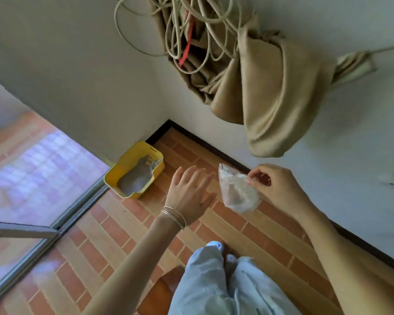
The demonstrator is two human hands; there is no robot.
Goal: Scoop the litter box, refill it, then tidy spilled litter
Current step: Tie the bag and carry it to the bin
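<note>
A yellow litter box (pixel 125 165) sits on the brick-patterned floor in the corner by the glass door, with grey litter (pixel 135 179) inside. My right hand (pixel 274 186) pinches the top edge of a small clear plastic bag (pixel 237 192) that hangs in the air to the right of the box and holds some pale material. My left hand (pixel 189 193), with thin bracelets on the wrist, is open with fingers spread, just left of the bag and not touching it.
A sliding glass door (pixel 32 178) with a metal track runs along the left. White walls meet at the corner behind the box. A bundled tan curtain (pixel 271 92) and coiled cords (pixel 180 26) hang on the wall above. My legs in pale trousers (pixel 214 287) are below.
</note>
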